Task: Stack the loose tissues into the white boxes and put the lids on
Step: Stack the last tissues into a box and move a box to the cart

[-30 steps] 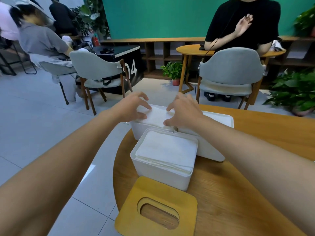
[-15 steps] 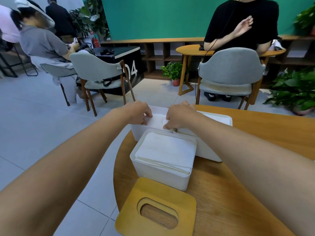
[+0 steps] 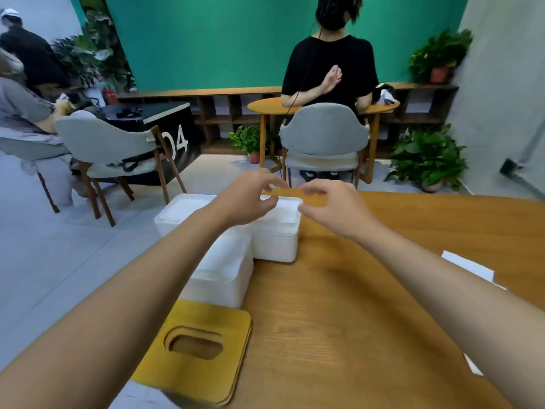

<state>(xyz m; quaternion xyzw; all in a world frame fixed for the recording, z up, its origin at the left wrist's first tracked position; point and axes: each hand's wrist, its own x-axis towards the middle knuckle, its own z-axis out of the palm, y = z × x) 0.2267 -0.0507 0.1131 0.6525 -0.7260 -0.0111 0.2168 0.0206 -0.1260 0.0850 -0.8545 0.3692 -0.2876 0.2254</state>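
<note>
The left grip (image 3: pixel 244 199) and right grip (image 3: pixel 333 208) hover close together, fingers loosely bent and spread, pinching nothing that shows. Just beneath them stands the far white box (image 3: pixel 277 240). Another white box (image 3: pixel 224 278) sits nearer, under the left forearm, with a slotted wooden lid (image 3: pixel 230 329) nearest of all. Loose tissues (image 3: pixel 469 265) lie beyond the right forearm on the round wooden worktop (image 3: pixel 339 320). Farther off are a grey chair (image 3: pixel 324 134) and a green wall (image 3: pixel 221 39).
</note>
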